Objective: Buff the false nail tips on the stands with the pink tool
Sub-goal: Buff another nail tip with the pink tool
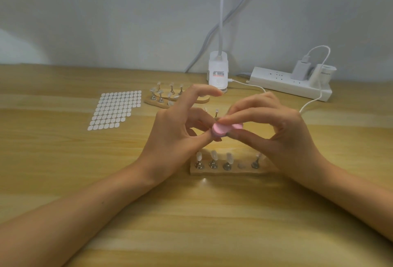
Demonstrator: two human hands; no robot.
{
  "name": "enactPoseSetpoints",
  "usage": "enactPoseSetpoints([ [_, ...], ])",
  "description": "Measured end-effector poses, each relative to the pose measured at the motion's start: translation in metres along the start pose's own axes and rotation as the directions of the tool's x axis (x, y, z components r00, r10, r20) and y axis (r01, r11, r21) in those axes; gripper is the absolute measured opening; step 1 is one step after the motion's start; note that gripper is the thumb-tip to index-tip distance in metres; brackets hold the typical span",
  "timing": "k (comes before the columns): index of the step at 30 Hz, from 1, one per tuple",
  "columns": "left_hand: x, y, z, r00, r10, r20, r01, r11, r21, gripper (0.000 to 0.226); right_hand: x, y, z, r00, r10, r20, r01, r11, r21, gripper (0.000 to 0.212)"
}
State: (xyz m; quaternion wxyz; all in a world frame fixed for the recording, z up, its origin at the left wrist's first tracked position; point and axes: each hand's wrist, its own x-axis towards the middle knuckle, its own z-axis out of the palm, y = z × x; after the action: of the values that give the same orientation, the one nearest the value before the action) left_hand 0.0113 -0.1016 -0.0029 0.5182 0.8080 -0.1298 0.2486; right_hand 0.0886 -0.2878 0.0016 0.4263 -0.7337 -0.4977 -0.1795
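Observation:
The pink tool point(284, 127), a small oblong buffer, is held above the table's middle. My right hand point(274, 130) pinches it between thumb and forefinger. My left hand point(180, 130) meets the tool's left end, thumb and curled fingers pinching something small that the tool hides, forefinger raised. Just below the hands lies a wooden strip point(229, 170) with several metal stands bearing clear nail tips point(213, 156); one spot point(241, 165) on it holds no stand. More stands with tips point(161, 94) sit on wooden strips farther back.
A sheet of white oval stickers point(116, 109) lies at the left. A white lamp base point(218, 71) stands at the back, with a power strip point(291, 83), plugs and a white cable point(312, 101) at the back right. A wall closes off the far edge.

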Motion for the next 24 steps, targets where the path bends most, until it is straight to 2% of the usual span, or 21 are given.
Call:
enactPoseSetpoints([
  [4,-0.0011,-0.0005,-0.0001,1.0,-0.021,0.002,0.021,1.0,0.002,0.052,0.0018,0.0036,-0.0035,0.997,0.057,-0.045,-0.058,0.998,-0.021,0.022],
  [8,-0.0012,0.0001,0.0005,1.0,0.007,0.022,-0.008,1.0,0.023,0.053,0.0001,0.0029,-0.0023,0.999,0.047,-0.007,-0.047,0.999,0.028,0.021],
  [14,-0.0008,0.0011,0.0011,1.0,0.008,0.014,-0.008,1.0,-0.011,0.057,0.002,0.0004,-0.0024,0.997,-0.076,0.026,0.077,0.996,-0.037,0.02],
  [17,-0.0004,-0.0007,0.0005,1.0,-0.003,0.008,0.003,1.0,-0.03,0.061,0.002,0.0014,-0.0036,1.0,0.007,-0.019,-0.008,0.999,-0.031,0.021],
  [21,-0.0008,0.0001,0.0012,0.999,0.032,0.016,-0.031,0.999,-0.028,0.062,0.0018,0.0008,-0.0031,0.999,-0.04,0.01,0.04,0.999,-0.036,0.021],
  [24,-0.0009,-0.0014,0.0002,1.0,0.019,0.02,-0.018,0.999,-0.051,0.071,0.0028,0.0019,-0.0052,1.0,0.019,-0.02,-0.02,0.999,-0.029,0.022],
])
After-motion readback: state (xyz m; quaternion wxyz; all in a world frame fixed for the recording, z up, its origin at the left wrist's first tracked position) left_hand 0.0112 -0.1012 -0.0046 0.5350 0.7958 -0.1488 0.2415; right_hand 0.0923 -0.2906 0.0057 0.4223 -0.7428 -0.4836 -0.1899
